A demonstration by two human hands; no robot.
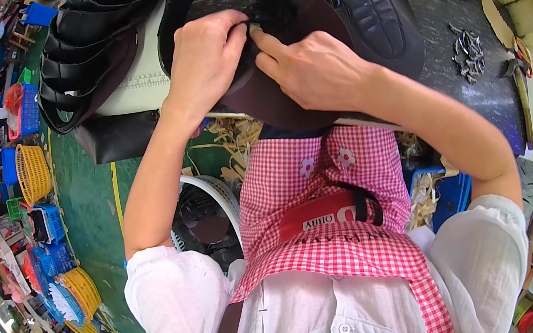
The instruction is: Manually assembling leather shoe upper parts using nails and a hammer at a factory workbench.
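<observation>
Fingers [257, 39] of both hands pinch a curved, dark leather piece [284, 103].

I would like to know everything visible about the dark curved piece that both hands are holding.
The dark curved piece is a wide band, black to dark brown, that looks like leather or a similar sheet material. It bends into an open loop, through which the dark grey worktop shows. It rests at the near edge of the worktop, above a red checked apron. The left hand grips its inner edge from the left, and the right hand presses on it beside the left. The fingers meet at a small pale spot; what it is cannot be told.
</observation>
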